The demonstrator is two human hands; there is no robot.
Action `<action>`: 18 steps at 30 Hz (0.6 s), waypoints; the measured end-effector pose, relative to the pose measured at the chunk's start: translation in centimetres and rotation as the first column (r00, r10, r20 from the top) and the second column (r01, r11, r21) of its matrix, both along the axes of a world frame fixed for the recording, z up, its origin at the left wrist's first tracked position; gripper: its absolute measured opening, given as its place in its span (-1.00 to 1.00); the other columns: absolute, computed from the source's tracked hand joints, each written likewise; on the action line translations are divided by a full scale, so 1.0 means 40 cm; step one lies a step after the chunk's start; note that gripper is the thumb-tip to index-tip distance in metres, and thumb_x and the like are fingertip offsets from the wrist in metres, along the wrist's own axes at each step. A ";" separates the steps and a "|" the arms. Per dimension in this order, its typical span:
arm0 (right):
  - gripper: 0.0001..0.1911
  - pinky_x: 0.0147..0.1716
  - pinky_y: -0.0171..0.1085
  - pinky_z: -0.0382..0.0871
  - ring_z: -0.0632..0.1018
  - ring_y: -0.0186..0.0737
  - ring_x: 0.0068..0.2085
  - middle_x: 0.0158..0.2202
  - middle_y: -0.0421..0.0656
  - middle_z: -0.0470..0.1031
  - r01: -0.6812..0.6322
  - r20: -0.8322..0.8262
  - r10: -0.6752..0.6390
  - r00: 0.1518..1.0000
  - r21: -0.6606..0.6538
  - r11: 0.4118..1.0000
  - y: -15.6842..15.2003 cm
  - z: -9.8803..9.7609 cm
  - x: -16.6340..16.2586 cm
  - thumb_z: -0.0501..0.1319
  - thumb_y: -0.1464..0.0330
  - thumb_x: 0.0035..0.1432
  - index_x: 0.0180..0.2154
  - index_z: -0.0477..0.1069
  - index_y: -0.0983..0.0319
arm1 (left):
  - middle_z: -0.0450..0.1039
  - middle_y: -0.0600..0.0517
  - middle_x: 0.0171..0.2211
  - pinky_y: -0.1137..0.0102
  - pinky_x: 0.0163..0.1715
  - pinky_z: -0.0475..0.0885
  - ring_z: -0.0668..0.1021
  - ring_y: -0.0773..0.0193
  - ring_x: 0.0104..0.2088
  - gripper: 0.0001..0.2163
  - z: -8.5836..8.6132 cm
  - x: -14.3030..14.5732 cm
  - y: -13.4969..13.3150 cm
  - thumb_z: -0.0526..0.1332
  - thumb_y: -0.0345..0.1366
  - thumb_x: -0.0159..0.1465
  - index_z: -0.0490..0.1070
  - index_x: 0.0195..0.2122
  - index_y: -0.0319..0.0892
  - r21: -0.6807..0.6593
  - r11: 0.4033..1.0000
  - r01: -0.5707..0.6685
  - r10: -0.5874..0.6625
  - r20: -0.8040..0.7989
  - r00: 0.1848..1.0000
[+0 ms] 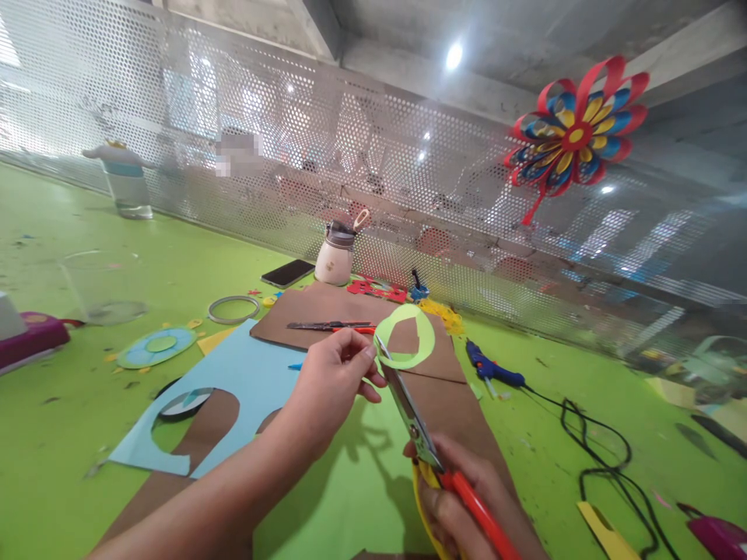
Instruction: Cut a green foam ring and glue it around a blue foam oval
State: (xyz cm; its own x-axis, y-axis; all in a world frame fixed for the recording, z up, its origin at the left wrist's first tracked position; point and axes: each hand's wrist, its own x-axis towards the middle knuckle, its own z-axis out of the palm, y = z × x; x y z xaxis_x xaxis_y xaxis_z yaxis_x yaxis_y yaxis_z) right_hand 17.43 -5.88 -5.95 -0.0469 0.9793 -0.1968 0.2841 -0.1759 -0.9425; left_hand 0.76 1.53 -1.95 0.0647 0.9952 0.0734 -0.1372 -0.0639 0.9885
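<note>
My left hand (341, 373) pinches the left edge of a light green paper ring (425, 330), holding it up above the brown cardboard (318, 299). Closed around the red and yellow handles of a pair of scissors (415, 424) is my right hand (461, 494). The blades point up and away, with their tips at the ring's lower left edge, close to my left fingertips. Behind my left hand a utility knife (327, 326) lies on the cardboard. Light blue paper (250, 373) with a round cut-out lies to the left.
A blue glue gun (493, 367) with a black cord (607, 443) lies at the right. At the back are a phone (288, 272) and a white bottle (334, 260). A clear cup (102, 288) stands left, near a tape ring (233, 309). A paper flower (576, 136) hangs on the perforated screen.
</note>
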 end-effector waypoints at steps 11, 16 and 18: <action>-0.78 -0.71 -0.44 0.03 0.18 -0.42 -0.67 -0.70 -0.35 0.15 -0.043 -0.028 0.044 0.999 0.035 0.998 -0.005 0.010 0.002 0.22 0.36 -0.12 -0.32 0.41 0.22 | 0.42 0.07 -0.63 0.38 -0.56 0.44 0.47 0.34 -0.62 -0.89 0.001 -0.003 0.003 0.15 -0.30 0.16 0.27 -0.46 -0.21 -0.021 1.000 0.003 -0.003 -0.008 1.000; -0.72 -0.73 -0.43 -0.04 0.12 -0.44 -0.68 -0.70 -0.37 0.07 -0.086 -0.161 0.085 0.983 0.000 0.996 0.005 -0.019 0.011 0.27 0.28 -0.13 -0.29 0.41 0.22 | 0.40 0.08 -0.63 0.39 -0.57 0.46 0.48 0.32 -0.58 -0.89 0.005 0.000 0.001 0.17 -0.31 0.13 0.28 -0.49 -0.20 -0.006 1.000 -0.009 0.010 0.033 0.999; -0.69 -0.72 -0.42 -0.03 0.13 -0.43 -0.67 -0.68 -0.36 0.08 -0.077 -0.178 0.075 0.981 -0.008 0.997 0.007 -0.027 0.013 0.28 0.26 -0.14 -0.28 0.42 0.22 | 0.39 0.08 -0.63 0.41 -0.58 0.46 0.48 0.32 -0.57 -0.89 0.004 0.001 0.000 0.18 -0.32 0.12 0.29 -0.49 -0.20 -0.004 1.000 -0.014 0.014 0.040 0.999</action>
State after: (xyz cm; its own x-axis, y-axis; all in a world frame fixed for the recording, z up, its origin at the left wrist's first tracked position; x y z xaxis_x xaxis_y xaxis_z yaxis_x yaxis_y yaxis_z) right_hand 17.95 -5.59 -7.04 -0.1565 0.9686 -0.1931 0.1254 -0.1744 -0.9767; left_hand 0.80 1.54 -1.80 0.0477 0.9962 0.0722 -0.1760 -0.0628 0.9824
